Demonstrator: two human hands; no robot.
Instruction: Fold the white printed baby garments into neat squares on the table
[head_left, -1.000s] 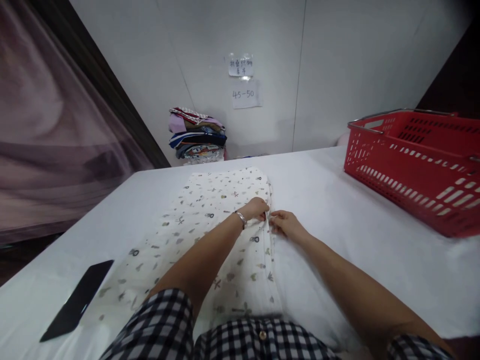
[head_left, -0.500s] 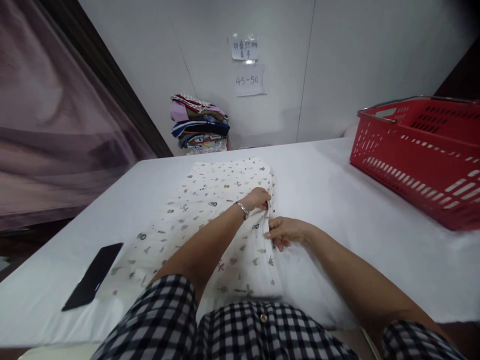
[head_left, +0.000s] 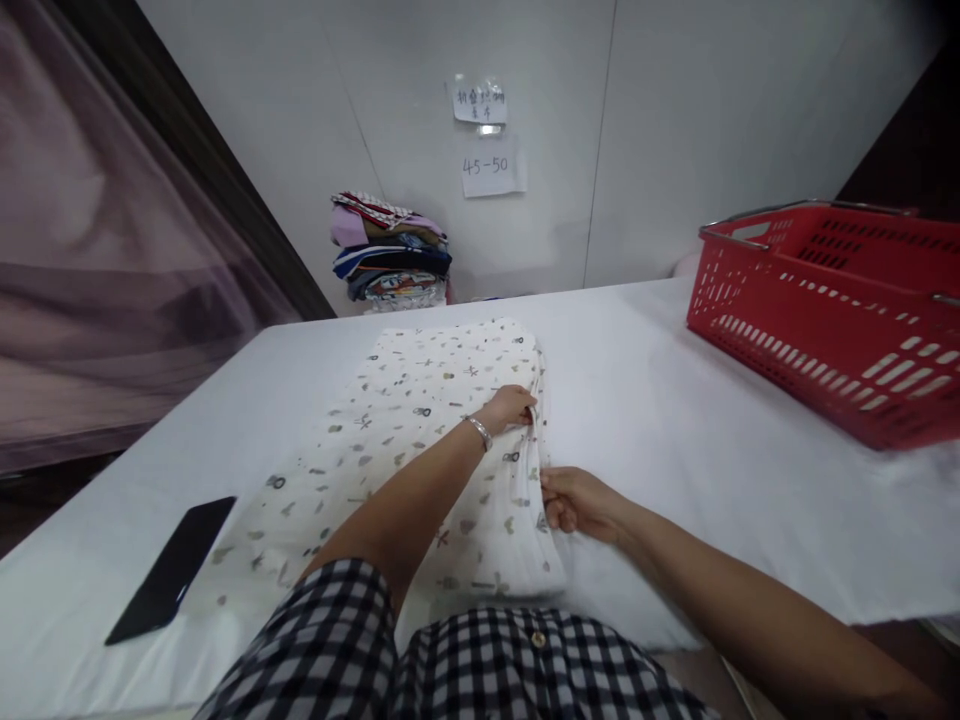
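A white cloth [head_left: 405,430] with small printed figures lies folded in layers on the white table [head_left: 637,380]. My left hand [head_left: 511,405], with a bracelet at the wrist, reaches across the cloth and pinches its layered right edge about halfway along. Nearer to me, my right hand [head_left: 577,500] grips the same edge from the right, fingers curled and thumb against the fabric. The edge is slightly lifted and creased between the two hands. Part of the cloth is hidden under my left forearm.
A black phone-like slab [head_left: 172,570] lies at the table's left. A red basket [head_left: 825,320] stands at the right. Behind the far edge, a stack of folded fabrics [head_left: 394,250] rests against the wall. Paper signs [head_left: 491,165] hang above; a curtain [head_left: 112,230] is at left.
My right hand has slid a little toward me along the cloth's edge, and its fingers have closed more. My left hand keeps its pinch. The view has shifted slightly.
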